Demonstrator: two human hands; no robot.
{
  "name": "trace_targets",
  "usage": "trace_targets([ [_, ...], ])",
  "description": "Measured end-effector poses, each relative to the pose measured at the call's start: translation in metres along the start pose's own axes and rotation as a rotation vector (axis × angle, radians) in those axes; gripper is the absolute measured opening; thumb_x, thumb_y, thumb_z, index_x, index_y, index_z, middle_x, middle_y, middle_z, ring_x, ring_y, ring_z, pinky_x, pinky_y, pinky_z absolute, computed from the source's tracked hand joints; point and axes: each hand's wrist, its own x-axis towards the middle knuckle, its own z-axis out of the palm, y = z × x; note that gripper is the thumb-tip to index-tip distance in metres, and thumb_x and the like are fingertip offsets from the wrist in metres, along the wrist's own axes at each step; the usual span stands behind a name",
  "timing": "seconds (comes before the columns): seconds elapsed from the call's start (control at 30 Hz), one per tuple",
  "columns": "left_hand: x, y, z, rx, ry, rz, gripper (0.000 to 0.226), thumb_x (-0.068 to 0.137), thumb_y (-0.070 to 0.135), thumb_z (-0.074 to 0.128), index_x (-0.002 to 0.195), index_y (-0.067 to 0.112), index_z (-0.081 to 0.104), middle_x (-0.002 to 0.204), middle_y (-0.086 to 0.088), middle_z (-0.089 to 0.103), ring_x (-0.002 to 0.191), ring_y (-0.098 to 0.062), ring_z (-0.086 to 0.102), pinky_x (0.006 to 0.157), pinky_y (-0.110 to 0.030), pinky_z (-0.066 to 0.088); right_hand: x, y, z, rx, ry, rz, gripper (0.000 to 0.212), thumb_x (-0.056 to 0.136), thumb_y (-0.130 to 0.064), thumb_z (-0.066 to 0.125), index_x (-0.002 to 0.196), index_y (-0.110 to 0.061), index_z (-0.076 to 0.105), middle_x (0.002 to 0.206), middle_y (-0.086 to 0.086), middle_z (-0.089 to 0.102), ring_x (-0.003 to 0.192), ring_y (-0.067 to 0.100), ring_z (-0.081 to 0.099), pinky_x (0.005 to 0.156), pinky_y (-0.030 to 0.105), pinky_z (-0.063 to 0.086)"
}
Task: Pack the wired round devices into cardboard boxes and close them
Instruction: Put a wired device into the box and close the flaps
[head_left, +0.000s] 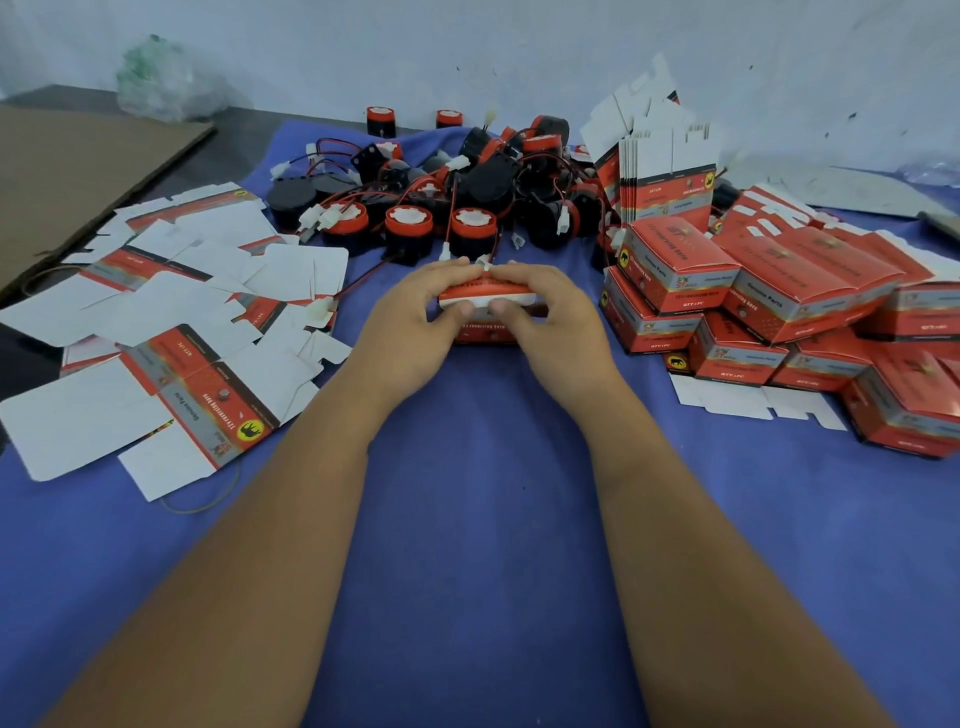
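While both hands grip it, box reads "reversing".

Flat cartons left, devices behind, boxes right.

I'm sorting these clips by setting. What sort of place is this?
Probably a small hand-packing workshop: a heap of loose wired devices, flat unfolded cartons and a stack of closed boxes on a blue cloth.

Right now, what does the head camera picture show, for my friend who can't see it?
Two hands, left hand and right hand, grip a small red box over a blue cloth. Behind sits a pile of round wired devices, with flat boxes left and closed boxes stacked right.
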Motion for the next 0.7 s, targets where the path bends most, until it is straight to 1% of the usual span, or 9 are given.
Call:
trace_targets([
  [0.1, -0.0023, 0.0041, 0.0012, -0.111, 0.025, -0.053, 0.032, 0.102, 0.014, 0.050, 0.132, 0.027, 0.054, 0.125, 0.018, 0.053, 0.108, 0.012, 0.053, 0.081, 0.000, 0.041, 0.0007, 0.0011, 0.0001, 0.056, 0.022, 0.062, 0.024, 0.098, -0.024, 0.057, 0.122, -0.025, 0.063, 0.121, -0.008, 0.061, 0.102, 0.006, 0.058, 0.080, 0.014, 0.049],
  [0.17, -0.0024, 0.0060, 0.0014, -0.167, 0.061, -0.054, 0.025, 0.102, 0.014, 0.049, 0.123, 0.027, 0.053, 0.113, 0.023, 0.054, 0.095, 0.020, 0.052, 0.074, -0.002, 0.043, 0.0003, 0.0011, -0.0007, 0.068, 0.033, 0.075, 0.018, 0.099, -0.029, 0.056, 0.115, -0.029, 0.063, 0.112, -0.013, 0.064, 0.097, 0.005, 0.061, 0.076, 0.017, 0.051],
  [0.2, -0.0018, 0.0057, 0.0013, -0.191, 0.078, -0.045, 0.021, 0.102, 0.013, 0.051, 0.117, 0.027, 0.054, 0.111, 0.021, 0.056, 0.096, 0.019, 0.053, 0.077, -0.004, 0.044, -0.0003, 0.0006, -0.0008, 0.065, 0.039, 0.067, 0.015, 0.099, -0.029, 0.056, 0.111, -0.031, 0.063, 0.107, -0.016, 0.064, 0.093, 0.003, 0.061, 0.074, 0.016, 0.051],
  [0.27, -0.0004, 0.0040, 0.0009, -0.256, 0.103, -0.041, 0.021, 0.099, 0.008, 0.054, 0.103, 0.028, 0.058, 0.117, 0.016, 0.060, 0.111, 0.008, 0.054, 0.088, -0.015, 0.047, -0.0013, -0.0004, -0.0008, 0.063, 0.050, 0.045, 0.011, 0.098, -0.025, 0.057, 0.106, -0.032, 0.061, 0.100, -0.020, 0.063, 0.084, 0.000, 0.060, 0.068, 0.013, 0.048],
  [0.37, 0.0001, 0.0021, 0.0007, -0.326, 0.131, -0.085, 0.027, 0.095, 0.005, 0.060, 0.092, 0.031, 0.064, 0.131, 0.010, 0.058, 0.129, -0.005, 0.049, 0.097, -0.024, 0.048, -0.0017, -0.0006, -0.0010, 0.071, 0.055, 0.042, 0.013, 0.097, -0.019, 0.058, 0.102, -0.031, 0.061, 0.097, -0.021, 0.062, 0.080, 0.001, 0.059, 0.068, 0.019, 0.050],
  [0.47, 0.0005, 0.0018, -0.0002, -0.380, 0.129, -0.124, 0.026, 0.092, 0.005, 0.063, 0.089, 0.030, 0.067, 0.133, 0.010, 0.057, 0.127, -0.005, 0.050, 0.087, -0.016, 0.051, -0.0005, -0.0005, -0.0028, 0.188, 0.056, 0.094, 0.017, 0.094, -0.013, 0.061, 0.100, -0.029, 0.066, 0.103, -0.023, 0.062, 0.094, 0.005, 0.063, 0.082, 0.027, 0.055],
  [0.53, 0.0004, 0.0019, -0.0011, -0.405, 0.125, -0.144, 0.026, 0.091, 0.004, 0.064, 0.088, 0.029, 0.068, 0.130, 0.013, 0.057, 0.125, -0.004, 0.051, 0.083, -0.014, 0.051, -0.0009, -0.0008, -0.0033, 0.264, 0.063, 0.118, 0.019, 0.092, -0.009, 0.062, 0.099, -0.026, 0.068, 0.107, -0.021, 0.062, 0.096, 0.003, 0.063, 0.083, 0.024, 0.055],
  [0.63, 0.0004, 0.0041, -0.0017, -0.404, 0.145, -0.158, 0.028, 0.088, 0.001, 0.066, 0.087, 0.028, 0.071, 0.127, 0.011, 0.059, 0.124, -0.005, 0.052, 0.093, -0.020, 0.051, -0.0018, -0.0023, -0.0023, 0.261, 0.092, 0.122, 0.021, 0.091, -0.006, 0.062, 0.094, -0.025, 0.068, 0.092, -0.024, 0.064, 0.090, 0.011, 0.066, 0.080, 0.032, 0.058],
  [0.7, 0.0000, 0.0055, -0.0019, -0.389, 0.172, -0.169, 0.028, 0.086, -0.001, 0.068, 0.088, 0.027, 0.072, 0.128, 0.008, 0.061, 0.123, -0.005, 0.053, 0.098, -0.024, 0.050, -0.0020, -0.0022, -0.0004, 0.245, 0.101, 0.115, 0.019, 0.091, -0.004, 0.062, 0.089, -0.023, 0.066, 0.099, -0.022, 0.064, 0.092, 0.017, 0.067, 0.082, 0.040, 0.057],
])
